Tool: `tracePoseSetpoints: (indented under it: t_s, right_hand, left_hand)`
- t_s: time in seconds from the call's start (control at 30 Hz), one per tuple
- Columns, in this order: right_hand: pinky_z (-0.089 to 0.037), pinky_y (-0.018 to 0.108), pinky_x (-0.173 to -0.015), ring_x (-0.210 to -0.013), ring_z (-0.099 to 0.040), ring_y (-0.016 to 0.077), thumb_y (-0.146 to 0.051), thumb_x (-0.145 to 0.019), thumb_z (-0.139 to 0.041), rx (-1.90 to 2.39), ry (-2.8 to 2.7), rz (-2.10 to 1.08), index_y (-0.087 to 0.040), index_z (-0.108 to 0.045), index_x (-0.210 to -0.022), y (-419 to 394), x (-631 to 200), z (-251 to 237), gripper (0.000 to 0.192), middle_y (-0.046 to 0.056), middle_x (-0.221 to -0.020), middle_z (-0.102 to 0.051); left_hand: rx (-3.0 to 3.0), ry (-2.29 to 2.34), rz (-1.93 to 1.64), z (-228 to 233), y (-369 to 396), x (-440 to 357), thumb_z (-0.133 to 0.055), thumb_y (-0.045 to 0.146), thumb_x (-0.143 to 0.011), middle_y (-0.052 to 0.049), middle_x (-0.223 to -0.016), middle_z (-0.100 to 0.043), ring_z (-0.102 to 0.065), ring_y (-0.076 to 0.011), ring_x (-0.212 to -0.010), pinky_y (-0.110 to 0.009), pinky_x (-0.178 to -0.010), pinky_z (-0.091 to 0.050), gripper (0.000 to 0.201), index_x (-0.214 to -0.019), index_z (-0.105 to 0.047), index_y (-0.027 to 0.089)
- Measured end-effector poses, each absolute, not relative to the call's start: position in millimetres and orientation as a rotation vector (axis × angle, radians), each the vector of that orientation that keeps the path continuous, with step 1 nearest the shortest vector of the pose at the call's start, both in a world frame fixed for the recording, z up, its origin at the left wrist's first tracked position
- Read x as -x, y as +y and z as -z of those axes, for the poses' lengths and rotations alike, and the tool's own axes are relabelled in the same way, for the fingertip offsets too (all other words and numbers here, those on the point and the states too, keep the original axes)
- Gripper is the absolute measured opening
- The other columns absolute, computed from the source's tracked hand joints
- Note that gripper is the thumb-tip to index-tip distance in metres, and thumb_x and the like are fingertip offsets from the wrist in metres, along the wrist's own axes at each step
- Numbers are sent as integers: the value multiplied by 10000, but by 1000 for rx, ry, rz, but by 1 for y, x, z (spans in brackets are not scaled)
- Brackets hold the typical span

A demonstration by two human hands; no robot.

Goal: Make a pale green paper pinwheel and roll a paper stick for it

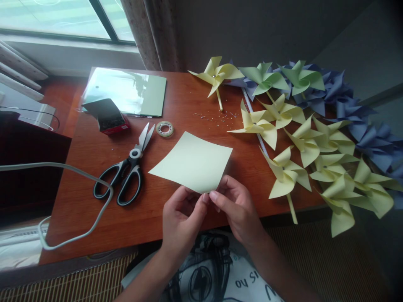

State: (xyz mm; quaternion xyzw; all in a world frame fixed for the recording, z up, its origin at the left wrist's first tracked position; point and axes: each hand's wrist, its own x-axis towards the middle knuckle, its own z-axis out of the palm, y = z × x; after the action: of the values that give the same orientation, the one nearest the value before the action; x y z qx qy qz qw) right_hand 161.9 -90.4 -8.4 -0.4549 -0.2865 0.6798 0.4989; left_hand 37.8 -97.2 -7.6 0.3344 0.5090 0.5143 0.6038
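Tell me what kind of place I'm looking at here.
Likely a home craft spot: a wooden table beside a window with a curtain. Finished paper pinwheels are piled at the right, scissors and tape lie nearby, and both hands hold a pale yellow paper square.
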Motion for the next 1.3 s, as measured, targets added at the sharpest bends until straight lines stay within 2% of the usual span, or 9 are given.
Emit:
tracePoseSetpoints:
  t_s: [0.17,0.3,0.47,0.67,0.87,0.97,1.17,1.3]
  right_hand:
    - [-362,220,-495,-580,-528,114,-269,-764,-738,1152,-580,-1717,-187,-658,-805,-86,-161,3,121,-7,-686,-656]
    - [-338,210,-492,-577,-477,101,-267,-734,-741,1193,-534,-1746,-178,-648,-780,-85,-160,0,137,-15,-674,-623]
    - [-437,219,-579,-619,-519,107,-234,-783,-730,1224,-672,-1632,-188,-620,-768,-88,-160,1,120,-30,-691,-608]
    - [-530,258,-649,-699,-637,156,-267,-889,-681,1212,-876,-1554,-216,-631,-842,-90,-161,4,86,-9,-740,-655]
    - [-589,343,-739,-767,-690,206,-317,-893,-711,1311,-1051,-1407,-214,-678,-859,-93,-167,10,113,38,-815,-684]
    - [-601,373,-755,-797,-700,228,-322,-890,-715,1331,-1125,-1382,-217,-695,-884,-93,-171,13,107,62,-855,-721]
    - [-581,339,-715,-759,-686,208,-304,-866,-739,1337,-1238,-1258,-218,-716,-877,-92,-175,19,90,49,-847,-727]
    - [-591,356,-710,-741,-697,214,-320,-873,-730,1331,-1203,-1332,-209,-707,-875,-90,-174,17,113,60,-836,-735]
  left_hand:
    - [-792,1223,-1179,6,-97,-39,-787,252,-820,-13,-679,-679,-587,-116,-577,-206,-563,-495,92,-806,-739,174]
    - [-926,1299,-1193,9,-99,-37,-785,259,-808,-32,-672,-704,-620,-146,-571,-233,-559,-517,104,-780,-739,170]
    - [-952,1325,-1186,9,-98,-37,-759,209,-820,-39,-734,-738,-665,-157,-647,-222,-601,-522,40,-833,-743,174]
    - [-747,1260,-1124,6,-95,-34,-783,261,-819,-15,-700,-680,-562,-110,-611,-199,-589,-474,113,-835,-736,159]
    - [-518,1132,-1012,3,-92,-30,-789,278,-813,-7,-698,-647,-519,-91,-606,-181,-560,-437,146,-815,-720,149]
    - [-443,1112,-987,-1,-90,-29,-798,275,-790,-7,-683,-631,-502,-86,-589,-180,-549,-424,155,-806,-724,140]
    - [-338,1065,-932,-3,-88,-28,-797,270,-768,-2,-643,-604,-486,-76,-562,-172,-535,-399,168,-768,-707,128]
    - [-341,1055,-929,-2,-88,-28,-795,266,-780,3,-658,-604,-484,-69,-566,-165,-539,-396,158,-807,-717,132]
